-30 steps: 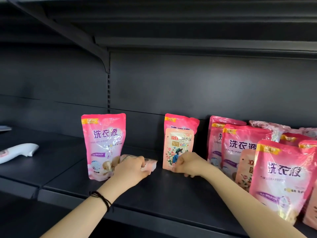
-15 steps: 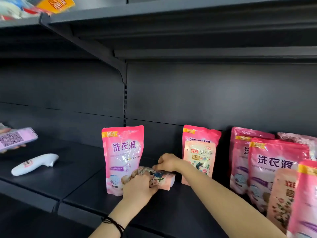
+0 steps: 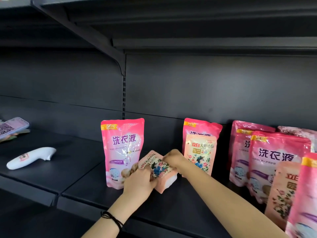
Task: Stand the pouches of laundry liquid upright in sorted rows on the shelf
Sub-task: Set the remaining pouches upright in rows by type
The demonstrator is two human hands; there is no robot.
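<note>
Tilted peach floral plastic pouch [image 3: 158, 169], presumably limp, is gripped at both ends by left hand [image 3: 139, 183] and right hand [image 3: 173, 158].

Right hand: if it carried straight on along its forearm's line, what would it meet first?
The right hand would probably meet the upright pink pouch at far left, just past the floral pouch it pinches; depth unclear.

Dark grey matt metal back panel [image 3: 205, 86], dimly lit. A slotted upright [image 3: 124, 98] at centre carries an angled bracket [image 3: 96, 40] under the upper shelf [image 3: 188, 18].
</note>
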